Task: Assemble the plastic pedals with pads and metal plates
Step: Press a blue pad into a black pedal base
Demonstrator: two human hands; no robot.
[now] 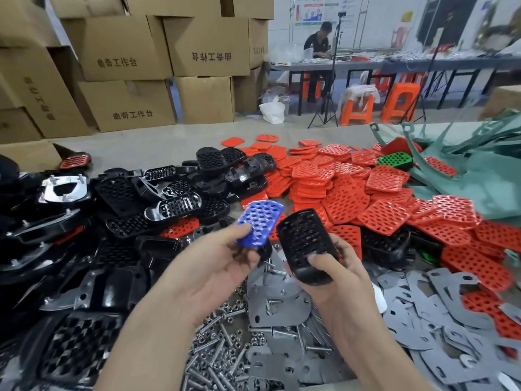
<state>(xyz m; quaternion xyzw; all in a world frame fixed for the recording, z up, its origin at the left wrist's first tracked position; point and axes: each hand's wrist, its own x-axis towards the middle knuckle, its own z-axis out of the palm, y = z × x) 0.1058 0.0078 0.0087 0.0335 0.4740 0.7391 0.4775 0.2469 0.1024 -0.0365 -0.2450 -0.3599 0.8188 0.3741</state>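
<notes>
- The left hand (217,261) is raised over the work table (158,145), palm up; its thumb and curled fingers pinch the lower end of a blue pad (259,222) full of holes; the pad tilts up and away from the viewer
- The right hand (335,277) grips a black plastic pedal (306,244); the thumb lies across the near end and the fingers wrap round the back; the perforated face of the pedal is turned towards the camera
- The blue pad and the held pedal sit side by side at the centre of the view, pad on the left; their edges look very close, but whether they touch is hard to tell from this angle
- A heap of black pedals (141,198) covers the left of the table; some carry shiny metal fittings
- A wide spread of red pads (352,193) fills the middle and right; one green pad (396,160) lies among them at the far side
- Flat grey metal plates (423,311) are piled at the lower right, some under the hands
- Silver bolts and nuts (220,342) lie loose between the forearms, near the bottom edge
- Crumpled teal plastic bags (485,176) lie at the far right of the table
- Stacked cardboard boxes (127,66) printed with characters stand behind on the left
- In the background a person in dark clothes (320,43) sits at a long bench; a tripod (327,103) and orange stools (355,108) stand in front of it
</notes>
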